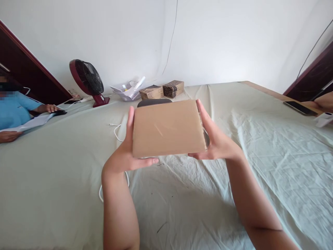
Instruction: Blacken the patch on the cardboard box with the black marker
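Observation:
A flat brown cardboard piece (168, 128) is held up in front of me, above the cloth-covered table (65, 180). My left hand (127, 152) grips its left edge, thumb along the side and fingers curled under the bottom. My right hand (217, 139) clasps its right edge in the same way. A dark rounded object (154, 102) shows just behind the cardboard's top edge, mostly hidden.
A red table fan (88, 80), a white holder (128, 91) and two small cardboard boxes (161, 91) stand at the back. A white cable (116, 133) trails on the cloth. A person in blue (15, 111) sits at far left. A phone (299, 107) lies at right.

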Available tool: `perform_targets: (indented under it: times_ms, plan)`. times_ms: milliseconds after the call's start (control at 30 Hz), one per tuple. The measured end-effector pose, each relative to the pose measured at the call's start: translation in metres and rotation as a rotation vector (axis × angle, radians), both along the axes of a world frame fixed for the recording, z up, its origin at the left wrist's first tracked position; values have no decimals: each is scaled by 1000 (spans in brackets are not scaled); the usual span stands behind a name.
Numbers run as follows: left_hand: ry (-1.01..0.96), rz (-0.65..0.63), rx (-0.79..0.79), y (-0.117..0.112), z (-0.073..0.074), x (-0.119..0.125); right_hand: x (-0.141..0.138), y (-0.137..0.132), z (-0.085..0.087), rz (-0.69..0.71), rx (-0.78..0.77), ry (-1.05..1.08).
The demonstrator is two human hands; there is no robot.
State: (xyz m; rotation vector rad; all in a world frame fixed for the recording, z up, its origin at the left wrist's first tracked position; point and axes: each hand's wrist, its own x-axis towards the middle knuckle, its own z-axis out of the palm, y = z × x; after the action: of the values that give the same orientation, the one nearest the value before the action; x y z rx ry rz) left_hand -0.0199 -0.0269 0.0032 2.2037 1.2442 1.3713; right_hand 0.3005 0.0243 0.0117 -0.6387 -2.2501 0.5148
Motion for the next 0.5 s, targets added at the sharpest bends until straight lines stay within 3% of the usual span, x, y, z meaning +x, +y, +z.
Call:
perform_targets:
  times_ms: [100, 233, 500]
  plan:
    - [166, -86, 20, -10, 9, 5, -4, -5, -1, -28, 67, -67]
    - [315, 39, -158, -19, 15, 7, -8, -12, 1, -40, 158, -134]
    - [-71, -90, -21, -5, 1, -37, 23, 4, -3, -182, 47, -210]
